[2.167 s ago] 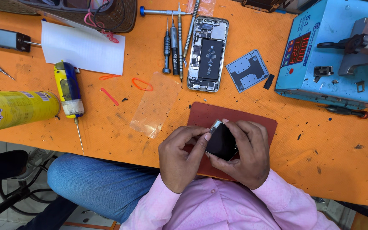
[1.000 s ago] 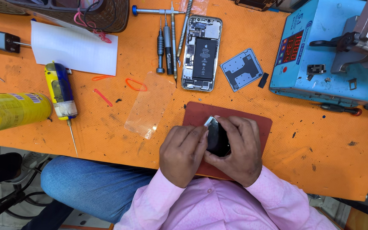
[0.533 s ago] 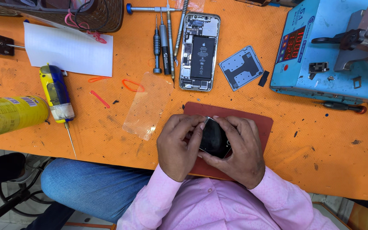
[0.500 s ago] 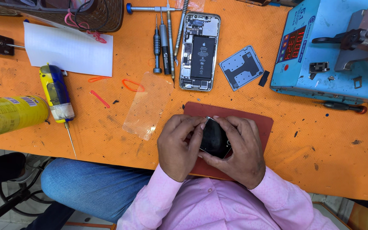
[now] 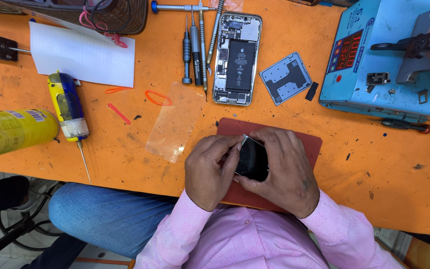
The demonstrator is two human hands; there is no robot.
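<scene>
An orange worktop [image 5: 374, 164] carries a red mat [image 5: 309, 144] under the hands. Beyond them — an opened phone [image 5: 237, 57], screwdrivers [image 5: 195, 45], clear film [image 5: 177, 122].

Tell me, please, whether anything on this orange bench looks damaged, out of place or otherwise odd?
The opened phone lies with its insides bare, a loose metal plate beside it. Red strips and dark specks litter the bench. Both hands grip a dark part.

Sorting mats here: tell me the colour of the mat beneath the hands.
Dark red mat, head view.
</scene>
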